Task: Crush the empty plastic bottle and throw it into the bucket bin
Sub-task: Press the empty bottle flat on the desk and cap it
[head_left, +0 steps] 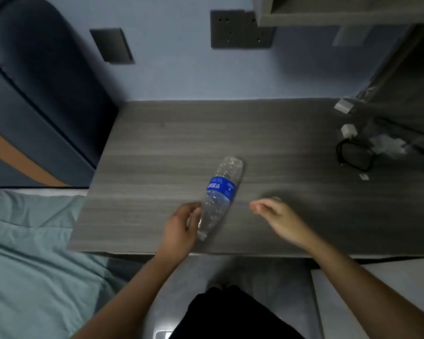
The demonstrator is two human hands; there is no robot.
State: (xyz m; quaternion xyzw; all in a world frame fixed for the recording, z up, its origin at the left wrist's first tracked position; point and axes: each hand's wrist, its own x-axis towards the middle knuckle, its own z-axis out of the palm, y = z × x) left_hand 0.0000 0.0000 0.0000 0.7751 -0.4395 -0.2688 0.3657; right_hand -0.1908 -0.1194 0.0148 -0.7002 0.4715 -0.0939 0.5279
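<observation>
A clear, crinkled plastic bottle (220,192) with a blue label lies on its side on the grey wooden desk (157,148), its neck end pointing toward me. My left hand (181,226) is wrapped around the neck end, near the desk's front edge. My right hand (274,214) hovers just right of the bottle, apart from it, fingers loosely curled and holding nothing. No bucket bin shows in the head view.
A black coiled cable (355,155), a white charger (348,130) and crumpled wrapping (387,145) lie at the desk's right end. A bed with teal bedding (30,253) is at the left. Wall sockets (238,29) and a shelf (340,11) sit above the desk.
</observation>
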